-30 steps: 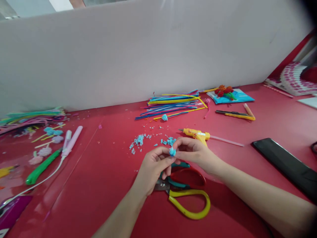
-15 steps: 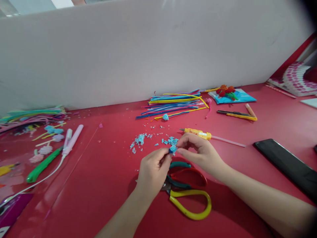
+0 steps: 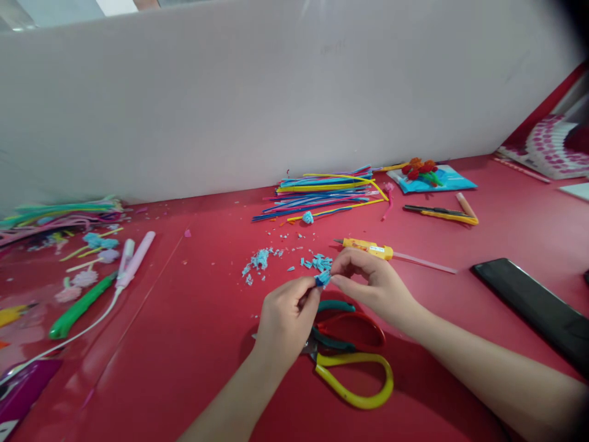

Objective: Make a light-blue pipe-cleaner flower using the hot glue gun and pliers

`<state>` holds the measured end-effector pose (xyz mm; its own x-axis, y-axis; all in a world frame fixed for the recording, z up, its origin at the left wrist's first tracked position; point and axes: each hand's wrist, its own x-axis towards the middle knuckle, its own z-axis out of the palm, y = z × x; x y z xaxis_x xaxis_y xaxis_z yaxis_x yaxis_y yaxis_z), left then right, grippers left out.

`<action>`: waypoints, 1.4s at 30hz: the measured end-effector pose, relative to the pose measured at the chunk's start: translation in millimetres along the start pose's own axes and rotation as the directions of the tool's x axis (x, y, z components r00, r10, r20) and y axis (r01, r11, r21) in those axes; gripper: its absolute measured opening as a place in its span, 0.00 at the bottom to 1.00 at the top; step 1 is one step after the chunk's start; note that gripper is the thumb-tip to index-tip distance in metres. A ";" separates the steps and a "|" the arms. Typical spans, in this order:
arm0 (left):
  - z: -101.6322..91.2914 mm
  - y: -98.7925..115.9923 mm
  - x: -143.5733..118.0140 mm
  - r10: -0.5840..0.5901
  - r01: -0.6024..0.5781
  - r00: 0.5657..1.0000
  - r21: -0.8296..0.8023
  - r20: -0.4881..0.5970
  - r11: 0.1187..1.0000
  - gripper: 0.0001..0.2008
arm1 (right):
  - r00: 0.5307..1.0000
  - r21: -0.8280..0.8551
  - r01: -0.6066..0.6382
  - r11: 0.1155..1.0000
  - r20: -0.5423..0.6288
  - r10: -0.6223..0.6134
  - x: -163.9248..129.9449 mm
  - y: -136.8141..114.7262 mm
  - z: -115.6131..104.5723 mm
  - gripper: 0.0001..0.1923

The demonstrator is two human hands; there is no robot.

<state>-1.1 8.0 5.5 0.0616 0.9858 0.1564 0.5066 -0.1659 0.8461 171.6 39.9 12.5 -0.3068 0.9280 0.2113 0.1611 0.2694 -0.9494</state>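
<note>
My left hand (image 3: 286, 319) pinches a small blue craft piece (image 3: 323, 278), light blue at its free end and darker blue by the fingers. At that free end, the thumb and forefinger of my right hand (image 3: 378, 281) are closed together; any tiny bit between them is too small to make out. Cut light-blue pipe-cleaner bits (image 3: 321, 262) lie just behind the piece, and a fluffier heap of blue scraps (image 3: 260, 259) sits to their left. Under and beside my left hand are a yellow handle (image 3: 356, 357), a red handle and teal handles (image 3: 337, 305) of cutting tools, their blades partly hidden.
A yellow glue gun (image 3: 368, 247) with a clear stick lies behind my right hand. Pipe cleaners (image 3: 322, 199) are bundled along the white partition. Black tweezers (image 3: 437, 212) and a black phone (image 3: 529, 307) are rightward. A pink glue gun (image 3: 138, 261) and green-handled tool (image 3: 83, 308) lie left.
Both hands have shifted very slightly to the right with the blue piece between them. Everything else on the table stays as it was.
</note>
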 end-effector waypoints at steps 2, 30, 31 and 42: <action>0.1 -0.1 0.2 0.013 -0.013 1.000 -0.011 -0.009 1.000 0.06 | 1.000 -0.007 -0.012 1.000 0.000 0.012 0.0 -0.2 0.0 0.02; 1.3 -5.9 -3.2 0.217 -0.213 0.976 0.224 0.008 0.951 0.08 | 1.000 0.041 -0.013 0.999 -0.022 0.014 -3.2 14.0 8.5 0.05; 1.1 -5.3 -3.2 0.227 -0.223 0.974 0.221 0.003 0.950 0.08 | 1.000 0.032 -0.004 0.999 -0.023 0.004 -3.3 13.7 8.6 0.05; -1.3 -7.7 -1.5 0.451 -0.401 0.892 0.400 -0.035 0.824 0.07 | 0.999 0.038 0.010 0.999 -0.051 -0.008 -3.2 4.9 2.1 0.03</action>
<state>-6.2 7.8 -0.6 0.2536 0.8036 0.5385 0.7367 -0.5212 0.4309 171.4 37.8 6.7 -0.2595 0.9379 0.2301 0.1222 0.2682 -0.9556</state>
